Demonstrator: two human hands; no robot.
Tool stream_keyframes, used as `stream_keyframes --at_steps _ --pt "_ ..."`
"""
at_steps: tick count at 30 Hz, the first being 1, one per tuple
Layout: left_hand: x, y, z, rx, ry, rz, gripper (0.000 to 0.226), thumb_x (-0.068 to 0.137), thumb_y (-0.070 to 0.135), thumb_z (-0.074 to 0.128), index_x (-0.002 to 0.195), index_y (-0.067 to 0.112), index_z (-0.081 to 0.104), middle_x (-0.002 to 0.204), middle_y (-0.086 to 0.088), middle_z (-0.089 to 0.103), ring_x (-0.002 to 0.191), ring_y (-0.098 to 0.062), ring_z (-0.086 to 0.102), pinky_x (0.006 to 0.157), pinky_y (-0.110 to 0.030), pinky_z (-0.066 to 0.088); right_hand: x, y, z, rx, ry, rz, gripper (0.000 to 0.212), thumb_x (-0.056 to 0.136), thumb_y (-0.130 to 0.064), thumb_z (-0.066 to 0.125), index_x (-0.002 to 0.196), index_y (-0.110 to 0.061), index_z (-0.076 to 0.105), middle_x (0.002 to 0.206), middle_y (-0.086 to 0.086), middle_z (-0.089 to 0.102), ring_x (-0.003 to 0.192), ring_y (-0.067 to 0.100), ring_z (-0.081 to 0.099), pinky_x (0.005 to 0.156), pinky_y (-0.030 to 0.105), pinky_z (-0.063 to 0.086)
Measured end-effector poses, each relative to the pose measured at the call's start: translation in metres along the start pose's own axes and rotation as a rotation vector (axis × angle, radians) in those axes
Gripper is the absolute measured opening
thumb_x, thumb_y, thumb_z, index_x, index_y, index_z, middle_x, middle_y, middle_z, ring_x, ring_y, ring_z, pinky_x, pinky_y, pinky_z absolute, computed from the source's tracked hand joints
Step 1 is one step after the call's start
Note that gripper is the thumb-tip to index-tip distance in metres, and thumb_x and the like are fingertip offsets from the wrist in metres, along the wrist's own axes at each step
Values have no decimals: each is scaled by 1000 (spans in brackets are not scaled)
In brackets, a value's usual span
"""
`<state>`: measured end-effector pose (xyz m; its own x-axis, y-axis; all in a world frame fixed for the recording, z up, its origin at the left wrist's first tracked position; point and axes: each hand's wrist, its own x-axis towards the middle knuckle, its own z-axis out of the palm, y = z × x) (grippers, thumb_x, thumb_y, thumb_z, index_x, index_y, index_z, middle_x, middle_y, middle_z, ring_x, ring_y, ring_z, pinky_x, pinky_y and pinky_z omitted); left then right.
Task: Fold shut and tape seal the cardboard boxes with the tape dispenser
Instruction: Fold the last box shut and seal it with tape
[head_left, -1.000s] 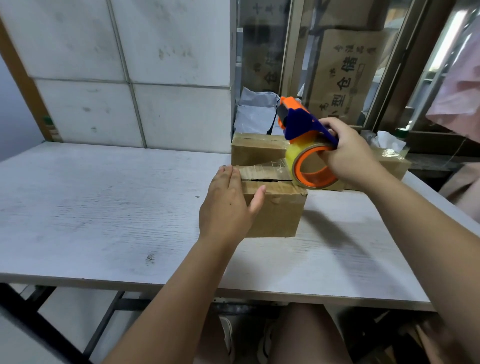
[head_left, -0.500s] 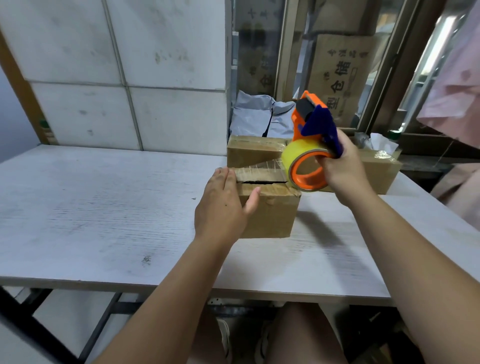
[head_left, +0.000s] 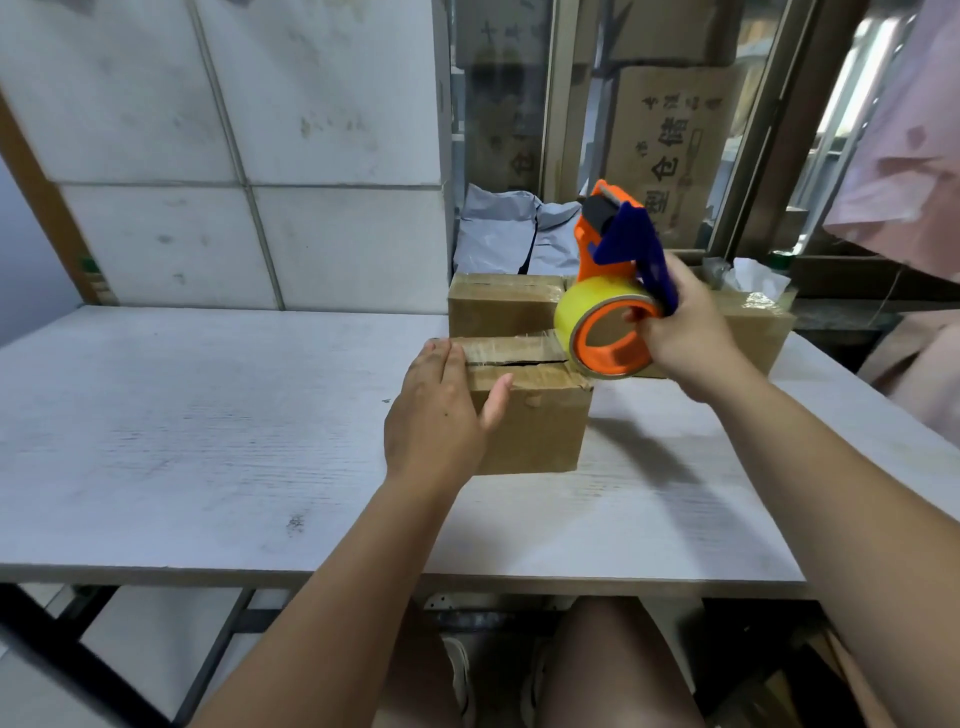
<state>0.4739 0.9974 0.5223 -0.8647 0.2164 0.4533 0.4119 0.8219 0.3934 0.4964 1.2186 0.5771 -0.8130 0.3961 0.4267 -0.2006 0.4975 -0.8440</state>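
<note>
Across the left half of the frame, a white tabletop (head_left: 208, 415), with a tiled wall (head_left: 156, 156) behind it in the upper left. Just left of centre, the left hand (head_left: 436, 410), fingers straight and together, pressed flat against the left end of the near cardboard box (head_left: 535, 426), thumb spread onto its front face just under the top edge; nothing curled round or pinched. At centre, that box standing on the table, flaps folded down, a dark seam gap along the top, a strip of clear tape (head_left: 509, 347) laid over the seam from the left end toward the right. Just behind it, a second taped box (head_left: 501, 309), with grey plastic mailers (head_left: 509, 234) heaped behind that. Right of centre, the orange and blue tape dispenser (head_left: 613, 249), tilted nose-up, its yellowish tape roll (head_left: 576, 312) down at the right end of the near box's top; contact there hard to tell. Wrapped round the dispenser's handle, the right hand (head_left: 685, 338), gripping it, one fingertip showing through the roll's orange core. Behind that hand, a third taped box (head_left: 753, 332). In the upper right, a printed carton (head_left: 670, 130) behind a window frame, and pink cloth (head_left: 909, 130) at the edge.
</note>
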Motion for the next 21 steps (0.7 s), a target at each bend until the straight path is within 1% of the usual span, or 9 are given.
stream_keyframes --at_steps 1,3,5,7,11,13,15,18,21 --pt "0 0 0 7 4 3 67 94 56 34 146 14 34 155 -1 28 144 -13 18 112 -27 23 3 -1 0 -30 -16 -18 63 80 15 52 123 -31 52 112 -6 58 107 20 54 82 36 48" --pt "0 0 0 20 7 9 67 94 57 34 146 13 35 154 -2 29 143 -13 20 113 -27 21 7 -3 -2 -95 -27 -34 62 81 14 53 127 -28 51 116 -4 58 110 22 53 81 33 44" --pt "1 -1 -1 36 8 19 68 94 57 34 145 13 36 154 -2 30 143 -14 21 114 -26 19 8 -3 -6 -183 -28 -45 61 82 14 52 127 -27 51 118 -3 58 110 20 51 81 30 41" --pt "1 -2 -1 55 7 30 68 93 57 33 145 13 36 154 -2 31 143 -14 21 114 -26 19 7 -2 -9 -226 -20 -50 63 82 15 51 127 -29 52 120 -2 58 112 21 51 82 31 41" --pt "2 -3 -2 93 -1 44 69 93 59 30 145 13 37 153 -2 32 143 -14 23 113 -26 20 0 1 -13 -297 4 -48 63 80 16 47 125 -27 53 114 -2 58 104 21 50 80 29 39" --pt "3 -4 -2 102 1 46 69 93 59 30 144 13 38 153 -2 32 143 -14 23 113 -26 19 -8 10 -15 -333 28 -30 64 77 16 46 123 -27 55 112 -4 58 104 21 50 82 29 39" --pt "3 -5 -2 113 1 51 68 94 58 30 144 14 38 153 -1 33 143 -14 24 113 -26 20 -17 30 -14 -290 46 49 64 77 15 45 121 -30 56 111 -4 60 107 22 53 84 29 39" --pt "2 -5 -2 106 -1 54 67 94 58 30 144 14 38 153 -1 33 143 -13 23 113 -26 20 -30 53 -2 -84 84 172 63 80 14 43 113 -38 55 108 -2 65 106 26 58 84 34 46" --pt "3 -6 -1 111 2 69 67 94 58 30 144 15 39 153 -1 33 143 -13 23 113 -27 20 -34 56 5 -4 95 241 56 86 10 42 117 -35 54 109 1 64 102 27 60 81 34 45"
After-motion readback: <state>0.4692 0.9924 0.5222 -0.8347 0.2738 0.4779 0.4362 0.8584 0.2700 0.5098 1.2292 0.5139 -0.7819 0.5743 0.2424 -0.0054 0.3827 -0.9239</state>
